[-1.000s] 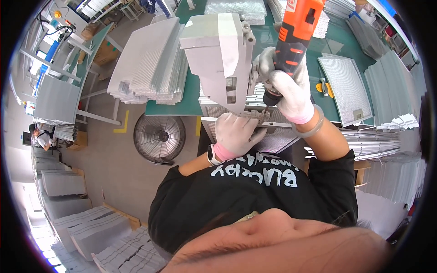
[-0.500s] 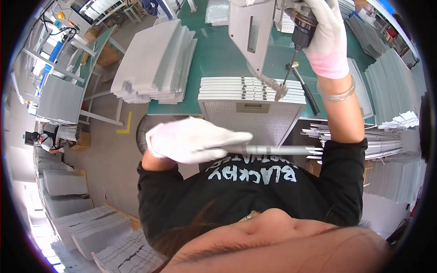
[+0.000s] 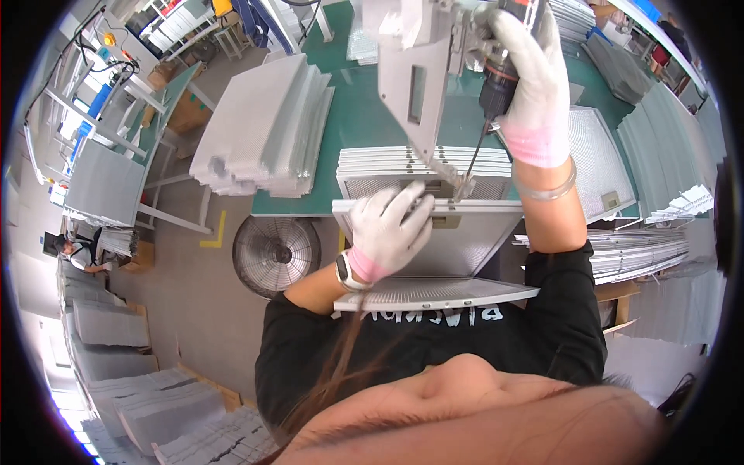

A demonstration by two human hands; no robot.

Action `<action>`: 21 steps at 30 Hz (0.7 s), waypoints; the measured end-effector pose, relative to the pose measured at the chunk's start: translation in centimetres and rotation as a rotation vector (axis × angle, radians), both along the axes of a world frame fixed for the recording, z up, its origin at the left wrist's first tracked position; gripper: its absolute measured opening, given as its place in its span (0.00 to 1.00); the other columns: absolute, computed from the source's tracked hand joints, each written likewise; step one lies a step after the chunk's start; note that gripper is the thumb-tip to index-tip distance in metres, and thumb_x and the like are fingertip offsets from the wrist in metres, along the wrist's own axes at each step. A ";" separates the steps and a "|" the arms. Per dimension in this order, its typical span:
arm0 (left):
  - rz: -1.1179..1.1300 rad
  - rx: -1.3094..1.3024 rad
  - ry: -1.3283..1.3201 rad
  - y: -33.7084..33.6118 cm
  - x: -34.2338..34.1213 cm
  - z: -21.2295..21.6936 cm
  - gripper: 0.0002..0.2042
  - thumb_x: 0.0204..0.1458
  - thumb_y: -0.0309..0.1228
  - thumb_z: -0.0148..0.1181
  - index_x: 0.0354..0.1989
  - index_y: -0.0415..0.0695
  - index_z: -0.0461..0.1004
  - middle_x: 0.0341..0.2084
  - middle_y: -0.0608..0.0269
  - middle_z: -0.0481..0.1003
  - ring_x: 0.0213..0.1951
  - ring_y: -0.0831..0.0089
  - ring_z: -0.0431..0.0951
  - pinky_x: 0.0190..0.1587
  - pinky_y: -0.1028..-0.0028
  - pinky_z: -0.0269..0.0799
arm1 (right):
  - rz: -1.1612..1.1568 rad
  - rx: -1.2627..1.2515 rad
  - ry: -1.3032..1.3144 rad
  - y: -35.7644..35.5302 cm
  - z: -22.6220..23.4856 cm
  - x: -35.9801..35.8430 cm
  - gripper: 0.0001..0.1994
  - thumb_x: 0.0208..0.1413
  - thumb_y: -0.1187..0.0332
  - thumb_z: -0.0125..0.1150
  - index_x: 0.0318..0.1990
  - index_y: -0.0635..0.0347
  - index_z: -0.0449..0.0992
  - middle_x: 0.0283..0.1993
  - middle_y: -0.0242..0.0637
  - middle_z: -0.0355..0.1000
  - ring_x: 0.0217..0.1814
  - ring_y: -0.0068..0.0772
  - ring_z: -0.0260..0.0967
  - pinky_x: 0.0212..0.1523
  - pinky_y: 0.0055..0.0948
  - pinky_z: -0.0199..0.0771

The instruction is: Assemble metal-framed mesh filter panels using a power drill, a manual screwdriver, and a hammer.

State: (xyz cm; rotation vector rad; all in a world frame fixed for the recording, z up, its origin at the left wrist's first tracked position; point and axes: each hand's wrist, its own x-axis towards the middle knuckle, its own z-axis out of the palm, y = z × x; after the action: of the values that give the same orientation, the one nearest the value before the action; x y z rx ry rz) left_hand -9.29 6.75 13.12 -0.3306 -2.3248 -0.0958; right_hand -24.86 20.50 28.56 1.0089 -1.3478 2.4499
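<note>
A white glove with a pink cuff covers my left hand (image 3: 391,229); its fingers curl over the top edge of a framed mesh panel (image 3: 473,244) with a small latch plate. The panel stands upright in front of a row of similar panels (image 3: 372,161). My right hand (image 3: 535,93), gloved too, is wrapped around a power screwdriver (image 3: 497,89). Its long thin bit slants down to a small metal guide (image 3: 463,187) below a grey bracket (image 3: 415,93), close above the panel's edge. Another framed panel (image 3: 434,294) leans against my body.
Stacked mesh sheets (image 3: 260,124) lie on the green table (image 3: 353,101) at the left. A floor fan (image 3: 277,256) stands below them. At the right are a loose framed panel (image 3: 593,163), more sheets (image 3: 659,147) and stacked strips (image 3: 643,256). Another person (image 3: 77,252) is far left.
My left hand has moved from near my chest up and right onto the panel's top edge. One panel now stands forward of the row. My right hand and screwdriver have shifted slightly left and lower.
</note>
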 end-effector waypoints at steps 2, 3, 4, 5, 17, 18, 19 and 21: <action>-0.026 0.074 0.068 0.2 0.2 0.4 0.17 0.37 0.32 0.71 0.39 0.47 0.80 0.38 0.63 0.75 0.34 0.63 0.75 0.39 0.59 0.66 | -0.049 0.035 0.027 -0.2 -1.8 -0.4 0.15 0.64 0.68 0.58 0.55 0.61 0.70 0.46 0.34 0.74 0.42 0.22 0.73 0.45 0.25 0.75; -0.026 0.069 0.071 0.1 0.4 0.2 0.17 0.37 0.32 0.71 0.39 0.47 0.80 0.38 0.63 0.75 0.34 0.63 0.75 0.39 0.59 0.66 | -0.049 0.029 0.031 -0.2 -1.8 0.0 0.15 0.64 0.68 0.58 0.55 0.61 0.70 0.46 0.34 0.74 0.42 0.22 0.73 0.45 0.25 0.75; -0.064 0.133 0.038 -0.1 0.4 0.1 0.16 0.35 0.30 0.72 0.37 0.46 0.80 0.36 0.64 0.75 0.31 0.64 0.75 0.35 0.61 0.67 | 0.024 -0.006 0.016 -0.3 -1.6 0.3 0.15 0.64 0.68 0.58 0.55 0.62 0.70 0.46 0.33 0.74 0.42 0.22 0.72 0.45 0.24 0.75; -0.102 0.198 0.003 -0.3 0.4 0.0 0.16 0.34 0.28 0.73 0.35 0.46 0.79 0.33 0.65 0.75 0.28 0.65 0.75 0.31 0.64 0.67 | 0.096 -0.039 0.000 -0.4 -1.5 0.6 0.15 0.64 0.68 0.58 0.55 0.62 0.70 0.46 0.33 0.74 0.42 0.21 0.72 0.45 0.24 0.75; -0.096 0.148 -0.075 0.1 -0.1 1.6 0.15 0.36 0.36 0.74 0.29 0.47 0.73 0.21 0.66 0.72 0.21 0.65 0.73 0.25 0.64 0.64 | -0.124 0.019 0.012 -2.3 0.5 3.2 0.18 0.59 0.73 0.60 0.56 0.64 0.66 0.44 0.32 0.68 0.42 0.19 0.67 0.42 0.22 0.70; -0.079 0.148 -0.125 0.1 -0.1 1.8 0.15 0.36 0.37 0.74 0.27 0.47 0.73 0.19 0.66 0.71 0.20 0.65 0.73 0.25 0.64 0.64 | -0.074 -0.009 -0.053 -2.5 0.5 3.6 0.20 0.59 0.74 0.60 0.57 0.63 0.66 0.45 0.32 0.68 0.42 0.19 0.67 0.42 0.22 0.70; -0.075 0.150 -0.123 0.0 0.0 1.7 0.15 0.36 0.37 0.74 0.27 0.47 0.73 0.19 0.66 0.71 0.20 0.65 0.73 0.25 0.64 0.64 | -0.024 -0.037 -0.118 -2.7 0.4 3.8 0.21 0.59 0.74 0.60 0.59 0.62 0.65 0.45 0.31 0.68 0.41 0.18 0.67 0.42 0.21 0.69; -0.106 0.125 -0.084 0.1 -0.1 1.4 0.15 0.37 0.39 0.73 0.24 0.47 0.72 0.15 0.66 0.68 0.18 0.64 0.72 0.24 0.64 0.64 | 0.020 -0.024 -0.159 -3.5 -0.6 1.6 0.22 0.60 0.75 0.59 0.62 0.60 0.64 0.45 0.29 0.69 0.42 0.18 0.67 0.43 0.21 0.70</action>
State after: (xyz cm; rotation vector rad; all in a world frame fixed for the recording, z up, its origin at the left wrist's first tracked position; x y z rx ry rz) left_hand -9.39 6.81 14.52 -0.3929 -2.3707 -0.3107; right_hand -23.28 17.02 27.92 0.8420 -1.3561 2.6033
